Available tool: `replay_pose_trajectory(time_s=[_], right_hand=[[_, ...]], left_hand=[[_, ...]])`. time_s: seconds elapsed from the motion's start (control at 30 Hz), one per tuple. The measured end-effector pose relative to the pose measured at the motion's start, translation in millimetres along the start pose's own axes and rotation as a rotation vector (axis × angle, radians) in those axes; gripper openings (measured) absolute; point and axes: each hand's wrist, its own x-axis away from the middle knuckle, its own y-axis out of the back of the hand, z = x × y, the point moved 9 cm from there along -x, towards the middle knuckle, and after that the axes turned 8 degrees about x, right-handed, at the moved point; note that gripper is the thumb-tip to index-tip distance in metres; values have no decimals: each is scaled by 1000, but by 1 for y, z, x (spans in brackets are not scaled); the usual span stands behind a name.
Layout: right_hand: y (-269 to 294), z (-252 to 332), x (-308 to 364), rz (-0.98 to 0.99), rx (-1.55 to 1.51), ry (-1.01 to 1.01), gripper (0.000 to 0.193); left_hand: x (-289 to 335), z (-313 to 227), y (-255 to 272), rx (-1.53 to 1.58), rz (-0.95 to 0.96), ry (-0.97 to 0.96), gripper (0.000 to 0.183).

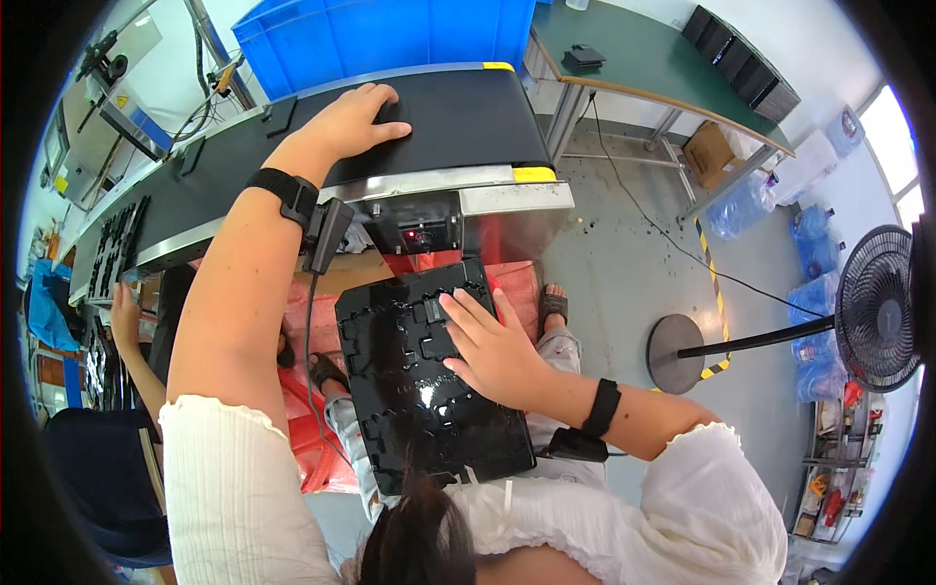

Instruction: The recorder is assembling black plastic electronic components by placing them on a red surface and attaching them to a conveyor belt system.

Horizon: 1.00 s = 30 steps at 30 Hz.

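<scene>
My left hand (353, 122) reaches over the black conveyor belt (458, 112), thumb apart from the curved fingers. Dark material beside its fingertips is hard to tell from the belt. On my lap lies a shiny black plastic tray (390, 390) with moulded pockets, tilted slightly. My right hand (497, 353) rests on its upper right part with fingers spread, and a small dark piece (434, 310) shows by the fingertips. Farther left along the belt lie two flat black pieces, one (281, 115) nearer my left hand and another (192, 158) beyond it.
A large blue crate (380, 37) stands behind the belt. At the belt's left end is another black tray (115, 249) with a co-worker's hand (125, 314) beside it. A green table (624, 49) stands at the back right, and a black fan (873, 307) at the right.
</scene>
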Motion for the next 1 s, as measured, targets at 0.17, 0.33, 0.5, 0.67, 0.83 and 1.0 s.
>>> replay_pose_trajectory(time_s=[0.17, 0.33, 0.5, 0.67, 0.83, 1.0], right_hand=[[-8, -4, 1, 44, 70, -17, 48], [6, -19, 4, -160, -186, -93, 33], [7, -68, 11, -127, -428, -542, 16], [13, 39, 12, 318, -682, 224, 6], [93, -117, -20, -378, -970, -292, 6], [129, -187, -102, -402, -693, -227, 32]], left_hand=[[36, -35, 6, -273, -220, -149, 42], [120, -56, -13, -150, -405, -480, 33], [143, -100, -33, -84, -476, -308, 48], [190, -143, -170, 27, 92, -558, 49], [185, -138, -163, 205, 159, -442, 53], [185, -134, -98, 285, -21, -490, 43]])
